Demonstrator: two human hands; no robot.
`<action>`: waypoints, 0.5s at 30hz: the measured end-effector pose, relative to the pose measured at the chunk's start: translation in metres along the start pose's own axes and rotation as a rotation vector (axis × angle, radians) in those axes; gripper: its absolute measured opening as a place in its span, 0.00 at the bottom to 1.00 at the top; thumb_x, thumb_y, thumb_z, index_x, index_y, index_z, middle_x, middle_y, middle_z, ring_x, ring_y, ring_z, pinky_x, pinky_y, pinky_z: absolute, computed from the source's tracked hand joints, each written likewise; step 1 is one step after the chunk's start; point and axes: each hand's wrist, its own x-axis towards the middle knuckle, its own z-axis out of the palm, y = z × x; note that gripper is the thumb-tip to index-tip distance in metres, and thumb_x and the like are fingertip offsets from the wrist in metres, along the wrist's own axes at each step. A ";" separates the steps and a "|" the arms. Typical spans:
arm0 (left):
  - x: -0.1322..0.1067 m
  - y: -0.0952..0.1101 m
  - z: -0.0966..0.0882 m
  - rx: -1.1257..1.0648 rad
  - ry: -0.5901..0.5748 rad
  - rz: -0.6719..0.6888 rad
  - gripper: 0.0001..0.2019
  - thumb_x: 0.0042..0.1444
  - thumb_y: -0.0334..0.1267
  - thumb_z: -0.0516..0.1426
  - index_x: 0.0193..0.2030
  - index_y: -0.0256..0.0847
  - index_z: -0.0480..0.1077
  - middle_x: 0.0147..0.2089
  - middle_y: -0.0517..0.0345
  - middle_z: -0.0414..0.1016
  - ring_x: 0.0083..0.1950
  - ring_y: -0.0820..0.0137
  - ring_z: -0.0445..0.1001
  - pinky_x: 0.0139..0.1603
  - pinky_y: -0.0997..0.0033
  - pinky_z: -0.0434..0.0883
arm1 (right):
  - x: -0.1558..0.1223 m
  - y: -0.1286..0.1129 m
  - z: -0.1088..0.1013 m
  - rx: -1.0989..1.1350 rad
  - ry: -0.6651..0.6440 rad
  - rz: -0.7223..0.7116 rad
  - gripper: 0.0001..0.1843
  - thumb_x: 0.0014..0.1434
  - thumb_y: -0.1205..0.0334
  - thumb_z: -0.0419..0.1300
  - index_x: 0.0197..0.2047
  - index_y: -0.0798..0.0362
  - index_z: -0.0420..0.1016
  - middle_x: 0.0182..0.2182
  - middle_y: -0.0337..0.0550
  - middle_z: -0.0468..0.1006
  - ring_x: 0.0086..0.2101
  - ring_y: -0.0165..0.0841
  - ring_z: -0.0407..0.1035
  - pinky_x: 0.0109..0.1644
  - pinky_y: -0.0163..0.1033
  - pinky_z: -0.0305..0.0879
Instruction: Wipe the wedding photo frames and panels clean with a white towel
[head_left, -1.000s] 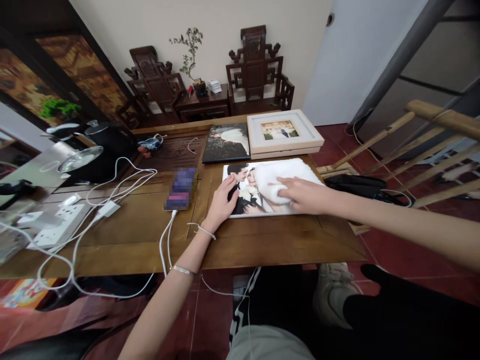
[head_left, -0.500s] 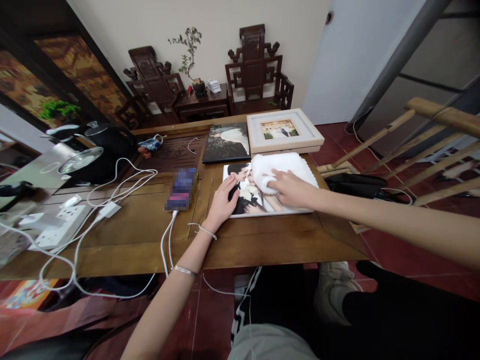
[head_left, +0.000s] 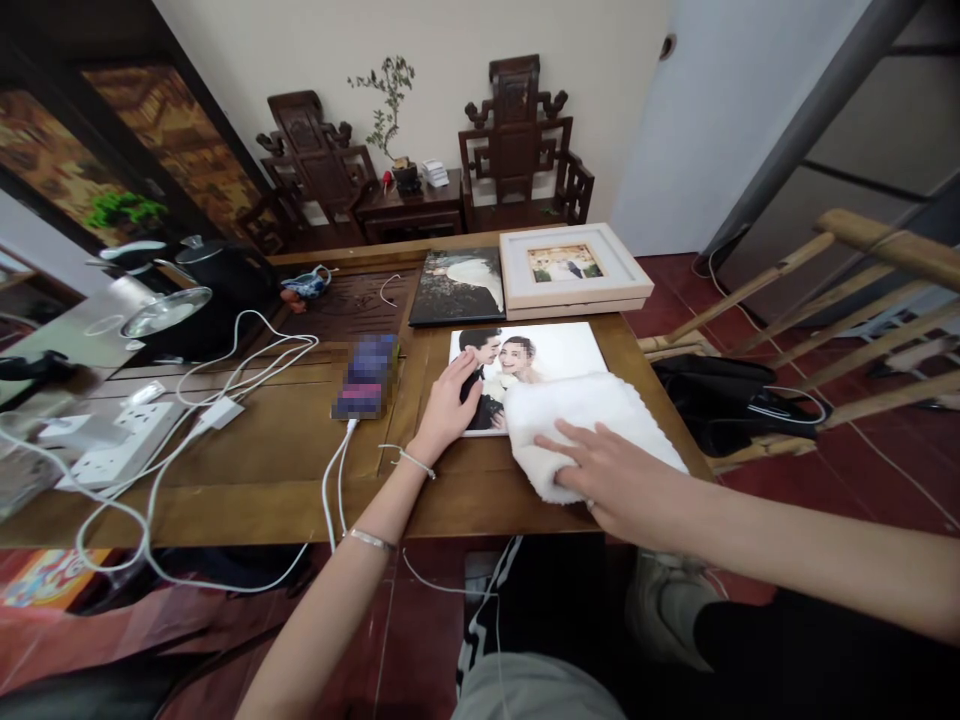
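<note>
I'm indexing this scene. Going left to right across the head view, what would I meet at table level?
White power strip → phone → left hand → white cloth → black bag.

A white framed picture (head_left: 574, 268) sits just beside a dark photo print (head_left: 459, 285) at the wooden table's (head_left: 285, 450) far edge. A phone (head_left: 366, 376) (blurred) lies mid-table, with power strips (head_left: 112, 445) at the left and a black bag (head_left: 720, 400) off the right edge.
</note>
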 end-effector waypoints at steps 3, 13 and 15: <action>0.000 -0.001 0.000 0.003 -0.002 -0.005 0.20 0.64 0.35 0.53 0.61 0.36 0.70 0.68 0.45 0.66 0.71 0.60 0.63 0.72 0.53 0.59 | 0.014 0.011 -0.011 0.011 0.027 0.027 0.24 0.48 0.79 0.54 0.47 0.53 0.78 0.60 0.56 0.71 0.61 0.53 0.62 0.55 0.57 0.65; 0.000 -0.002 0.000 -0.023 0.005 0.009 0.20 0.64 0.37 0.53 0.62 0.39 0.70 0.68 0.47 0.66 0.71 0.60 0.63 0.72 0.50 0.59 | 0.111 0.091 -0.046 -0.071 0.026 0.079 0.16 0.57 0.69 0.55 0.48 0.56 0.75 0.41 0.56 0.78 0.39 0.41 0.72 0.35 0.38 0.56; 0.000 -0.003 -0.001 -0.040 0.003 0.004 0.20 0.65 0.38 0.52 0.62 0.41 0.69 0.69 0.49 0.66 0.71 0.61 0.63 0.73 0.51 0.58 | 0.125 0.094 -0.049 -0.087 0.049 0.099 0.15 0.59 0.65 0.57 0.49 0.57 0.75 0.41 0.57 0.78 0.39 0.42 0.71 0.35 0.39 0.56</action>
